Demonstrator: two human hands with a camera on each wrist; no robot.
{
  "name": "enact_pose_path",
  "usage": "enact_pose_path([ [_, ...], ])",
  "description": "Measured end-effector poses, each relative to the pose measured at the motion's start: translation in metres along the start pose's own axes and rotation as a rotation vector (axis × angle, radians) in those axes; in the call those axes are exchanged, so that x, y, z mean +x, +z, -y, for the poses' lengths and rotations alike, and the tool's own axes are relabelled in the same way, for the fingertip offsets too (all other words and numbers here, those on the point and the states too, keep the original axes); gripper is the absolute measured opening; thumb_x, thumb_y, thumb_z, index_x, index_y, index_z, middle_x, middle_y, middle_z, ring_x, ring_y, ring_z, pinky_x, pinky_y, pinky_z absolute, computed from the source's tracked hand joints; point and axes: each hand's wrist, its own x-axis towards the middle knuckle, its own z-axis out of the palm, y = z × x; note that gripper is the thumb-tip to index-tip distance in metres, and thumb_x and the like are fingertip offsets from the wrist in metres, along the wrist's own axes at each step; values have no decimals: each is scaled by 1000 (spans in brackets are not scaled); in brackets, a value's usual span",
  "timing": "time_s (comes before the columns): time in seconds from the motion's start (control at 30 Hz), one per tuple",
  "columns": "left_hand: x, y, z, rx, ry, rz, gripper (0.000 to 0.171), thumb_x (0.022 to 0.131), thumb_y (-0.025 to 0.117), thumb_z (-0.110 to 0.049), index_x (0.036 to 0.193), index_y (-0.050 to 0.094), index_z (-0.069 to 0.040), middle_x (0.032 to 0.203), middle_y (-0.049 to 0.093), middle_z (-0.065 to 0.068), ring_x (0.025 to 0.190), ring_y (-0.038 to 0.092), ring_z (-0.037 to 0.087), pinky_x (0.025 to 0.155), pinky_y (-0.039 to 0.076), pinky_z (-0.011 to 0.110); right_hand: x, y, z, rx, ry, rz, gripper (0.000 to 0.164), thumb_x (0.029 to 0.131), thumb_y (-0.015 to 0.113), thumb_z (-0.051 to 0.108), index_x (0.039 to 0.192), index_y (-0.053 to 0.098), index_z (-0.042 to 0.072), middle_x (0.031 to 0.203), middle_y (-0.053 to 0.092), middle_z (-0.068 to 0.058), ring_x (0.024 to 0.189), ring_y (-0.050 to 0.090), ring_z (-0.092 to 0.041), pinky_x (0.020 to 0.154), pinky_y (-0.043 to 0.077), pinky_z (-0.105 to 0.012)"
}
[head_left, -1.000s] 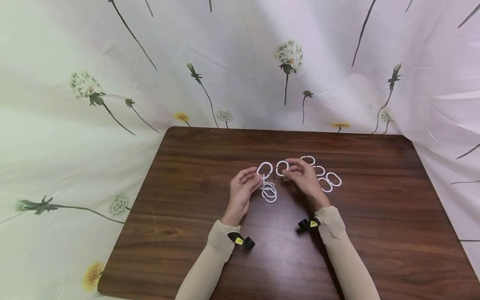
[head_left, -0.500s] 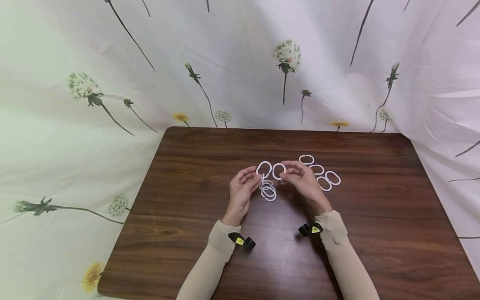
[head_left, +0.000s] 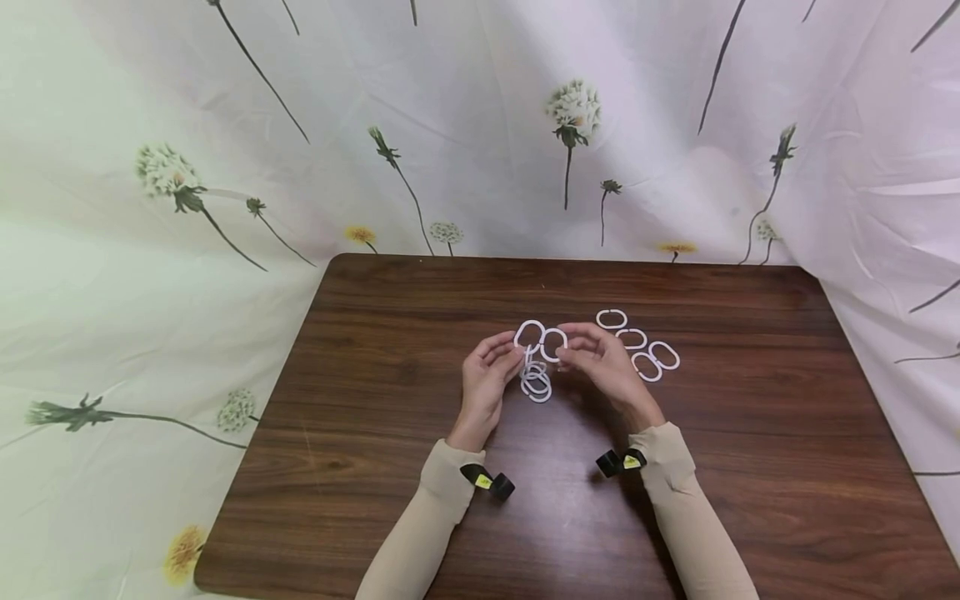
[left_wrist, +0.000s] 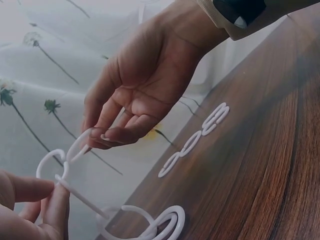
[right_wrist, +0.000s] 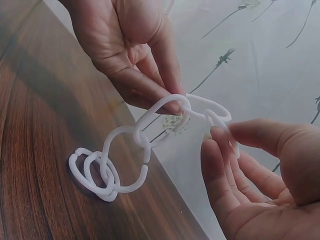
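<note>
My left hand (head_left: 483, 379) pinches a white oval link (head_left: 532, 322), a ring with a small gap in its side. From it hangs a short chain of white links (head_left: 536, 398), whose lower end lies bunched low at the tabletop in the right wrist view. My right hand (head_left: 606, 367) pinches a second white link (right_wrist: 227, 132) between thumb and fingertips. Its rim meets the left hand's link, and in the right wrist view the two appear hooked through each other. Fingertips partly cover both links.
Several loose white links (head_left: 645, 338) lie on the dark wooden table (head_left: 360, 400), just right of my right hand. A pale cloth (head_left: 480, 125) printed with dandelions hangs behind the table's back edge and along its sides.
My right hand has moved left with its link, from apart to meeting the link in my left hand. The left hand and hanging chain have stayed nearly still.
</note>
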Motion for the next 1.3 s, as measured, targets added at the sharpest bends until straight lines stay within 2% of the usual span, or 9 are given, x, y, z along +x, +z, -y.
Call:
enact_pose_path([
  [0.17,-2,2,0,0,-2,-2,29,88,73,13,117,69,10,90,68,4,78,70,7,75,65,20,0,-1,1,4,3,2,46,97,66,-7,139,51,-13,88,72,4,77,74,-11,76,65,-26],
  [0.47,-2,3,0,5,3,12,31,90,71,13,121,66,13,90,70,0,79,71,7,77,65,20,1,-1,3,10,24,2,47,96,66,-6,140,51,-12,88,72,3,79,74,-15,76,65,-26],
  [0.7,-2,6,2,-7,9,-6,27,89,72,13,116,69,10,90,69,3,79,70,7,77,65,21,1,2,2,9,22,12,47,97,67,-5,140,51,-12,92,73,-1,82,75,-17,80,67,-34],
  [1.07,-7,6,5,16,-7,7,26,89,72,13,115,69,10,89,70,2,80,72,8,79,66,22,0,3,1,24,12,-24,49,96,65,-9,141,49,-13,86,70,4,76,73,-9,77,66,-28],
  [1.3,-10,6,5,17,-11,12,28,89,72,13,117,68,11,89,70,2,80,72,7,80,66,22,1,3,-1,24,5,-44,50,95,67,-9,142,49,-12,85,70,5,76,73,-9,77,65,-27],
])
